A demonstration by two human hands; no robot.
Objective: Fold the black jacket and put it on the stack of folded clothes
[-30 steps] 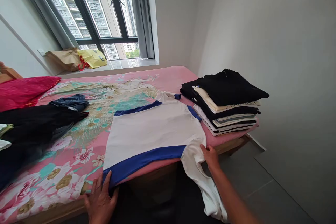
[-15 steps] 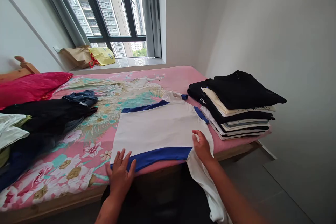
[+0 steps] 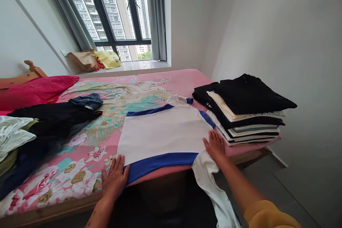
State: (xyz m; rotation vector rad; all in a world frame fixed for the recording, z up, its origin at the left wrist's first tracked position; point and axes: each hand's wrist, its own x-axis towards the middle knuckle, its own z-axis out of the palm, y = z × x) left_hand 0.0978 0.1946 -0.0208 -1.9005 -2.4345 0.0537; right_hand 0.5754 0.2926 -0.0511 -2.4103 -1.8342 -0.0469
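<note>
A white long-sleeved shirt with blue side panels (image 3: 162, 131) lies spread on the bed, its hem to the left and its collar edge to the right. My left hand (image 3: 114, 176) rests flat, fingers stretched, at the near hem corner beside the blue strip. My right hand (image 3: 215, 146) lies with fingers extended on the shirt's near shoulder. From under that hand, the near white sleeve (image 3: 211, 181) hangs over the bed's edge. The far sleeve (image 3: 179, 99) stretches back and ends in a blue cuff. Neither hand grips the fabric.
A tall stack of folded clothes (image 3: 245, 110), black on top, stands at the bed's right edge. Loose dark clothes (image 3: 53, 124) and a white garment (image 3: 14, 133) are heaped at left. A red pillow (image 3: 40, 91) lies behind them. Bags (image 3: 108, 59) sit on the windowsill.
My right hand has come down from above the shirt onto its shoulder, moving right. My left hand has shifted slightly left and settled flat at the hem corner.
</note>
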